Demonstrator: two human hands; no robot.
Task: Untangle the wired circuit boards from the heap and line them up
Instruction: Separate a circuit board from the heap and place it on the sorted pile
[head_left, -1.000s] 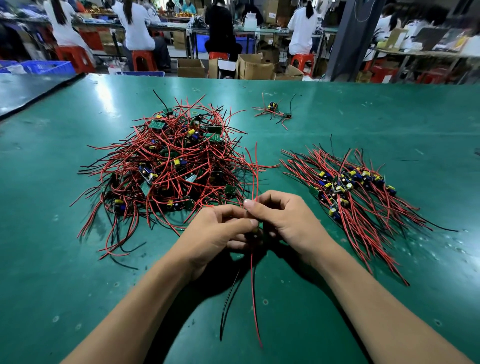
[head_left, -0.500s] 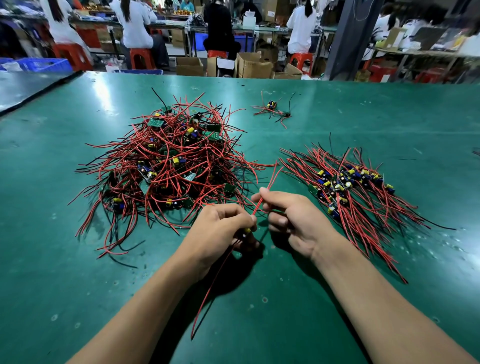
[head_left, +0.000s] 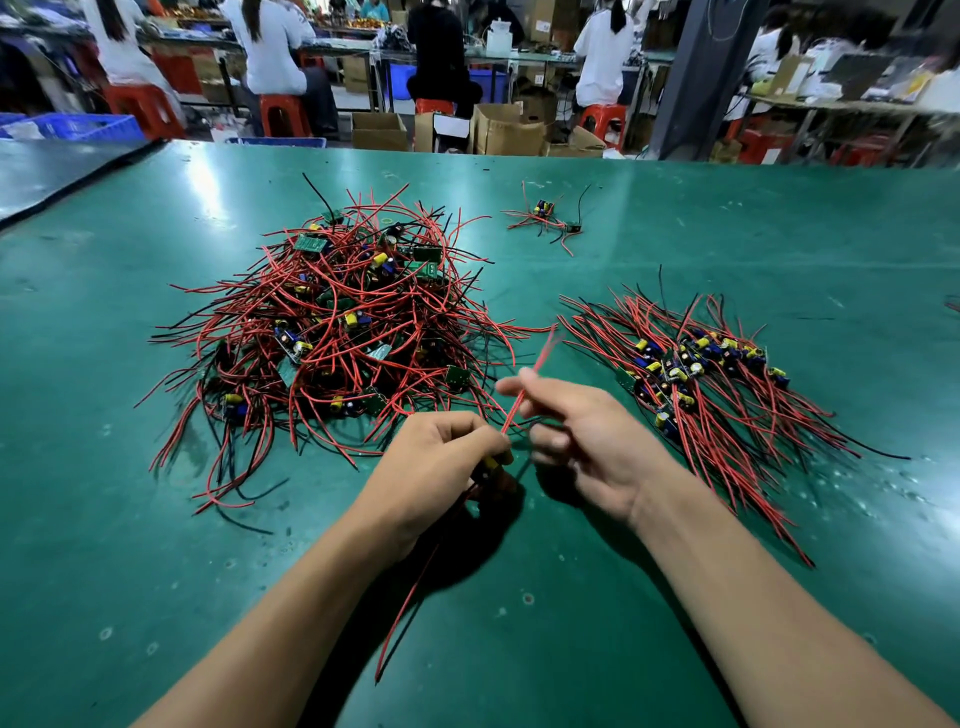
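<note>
**Head view.** One wired circuit board (head_left: 491, 463) is free of the heap (head_left: 343, 332) and sits in your left hand (head_left: 436, 467), near the middle of the tabletop (head_left: 779, 234). Only a yellow component shows between the curled fingers (head_left: 467, 431), which close round it.

One red lead (head_left: 535, 364) rises from that grip towards 1 o'clock, past your right hand (head_left: 587, 441). The trailing leads (head_left: 415, 587) run off towards 7 o'clock. The right-hand fingers are loosely parted, with the forefinger (head_left: 514, 387) stretched out beside the lead. Motion blur hides whether they nip it.

The heap lies at 10 o'clock from your hands. The sorted row (head_left: 701, 384) lies at 2 o'clock, its boards banked together and its leads lying along the 10-to-4 line. A few stray boards (head_left: 545, 218) lie at 12 o'clock, well apart from both.

**Handling, as judged.** The board is probably light and rigid, and its upright components are likely fragile at the solder. The leads look thin, springy and smooth-coated, so they may slip or snag.

- Hold the board by its edges, not by the capacitors.
- Draw each lead between finger and thumb, from the board outward, so that the pull never falls on the joint.
- Lay the board at the near end of the row, with its leads parallel to the rest.
</note>
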